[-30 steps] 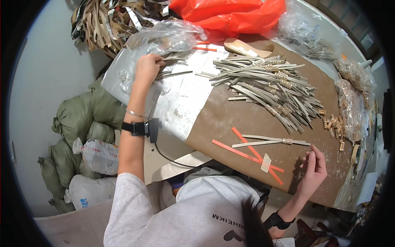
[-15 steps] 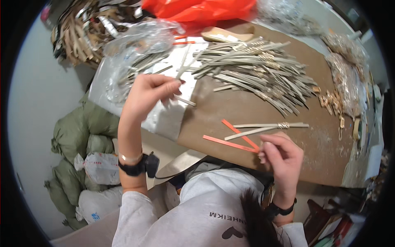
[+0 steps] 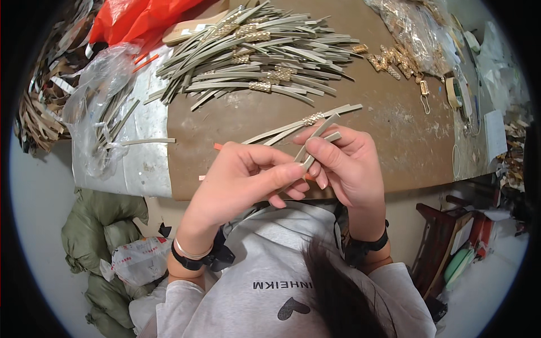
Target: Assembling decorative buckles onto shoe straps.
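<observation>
In front of my body my two hands meet over the table edge. My left hand [image 3: 248, 179] pinches grey-green leather strips [image 3: 327, 125] between thumb and fingers. Closed on the same strips is my right hand [image 3: 350, 163], its thumb pressing them where their upper ends stick out. The lower parts are hidden by my fingers. Just behind my hands lies a strap pair with a gold buckle [image 3: 313, 119]. Orange strips [image 3: 218, 146] lie under and beside my left hand, mostly covered. Farther back is a big pile of grey-green straps [image 3: 265, 53], many with gold buckles.
Loose gold buckles [image 3: 394, 61] lie right of the pile, near a clear bag [image 3: 414, 28] and a tape roll [image 3: 452, 93]. A clear plastic bag [image 3: 93, 96] with more strips sits left, below a red bag [image 3: 132, 22]. Green sacks [image 3: 98, 225] stand on the floor at left.
My left hand has come down and right from the far left with a strip and met my right hand. Both now grip the strips. The view has shifted too.
</observation>
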Available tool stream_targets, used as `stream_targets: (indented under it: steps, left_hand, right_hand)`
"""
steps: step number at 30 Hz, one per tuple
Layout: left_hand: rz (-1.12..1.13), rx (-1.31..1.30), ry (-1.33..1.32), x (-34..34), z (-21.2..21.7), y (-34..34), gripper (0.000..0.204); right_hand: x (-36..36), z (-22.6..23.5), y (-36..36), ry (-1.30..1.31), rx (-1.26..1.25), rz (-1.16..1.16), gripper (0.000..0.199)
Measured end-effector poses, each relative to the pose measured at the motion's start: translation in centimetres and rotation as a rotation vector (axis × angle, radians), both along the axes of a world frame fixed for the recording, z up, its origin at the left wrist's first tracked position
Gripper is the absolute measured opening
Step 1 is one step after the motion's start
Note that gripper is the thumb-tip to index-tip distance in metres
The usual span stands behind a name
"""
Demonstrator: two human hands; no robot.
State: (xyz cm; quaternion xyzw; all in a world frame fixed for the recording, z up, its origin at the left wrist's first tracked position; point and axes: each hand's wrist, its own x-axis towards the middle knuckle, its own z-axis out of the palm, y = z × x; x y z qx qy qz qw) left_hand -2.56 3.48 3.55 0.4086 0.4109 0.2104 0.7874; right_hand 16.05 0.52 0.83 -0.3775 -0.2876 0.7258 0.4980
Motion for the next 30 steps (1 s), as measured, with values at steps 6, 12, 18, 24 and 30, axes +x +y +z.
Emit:
stream_targets:
  steps: [6, 12, 18, 24, 30]
  left_hand:
    - [0.009, 0.021, 0.054, 3.2, -1.0, -0.6, 0.020]
    - [-0.039, -0.014, 0.074, 4.4, -0.8, -0.8, 0.024]
    - [-0.049, 0.087, 0.136, 5.1, -1.3, -1.3, 0.023]
    - [-0.049, 0.059, 0.074, 6.3, -1.0, -0.9, 0.025]
    - [0.106, 0.059, -0.018, 7.0, -1.8, -1.0, 0.025]
  right_hand:
    - [2.2, -0.4, -1.0, -0.070, 0.010, -0.221, 0.024]
    - [3.9, -0.5, -1.4, -0.224, 0.141, -0.296, 0.035]
    - [5.2, -0.3, -1.7, -0.249, 0.096, -0.352, 0.036]
    - [5.2, -0.6, -1.6, -0.280, 0.141, -0.334, 0.016]
    - [4.6, 0.1, -1.9, -0.144, -0.023, -0.424, 0.011]
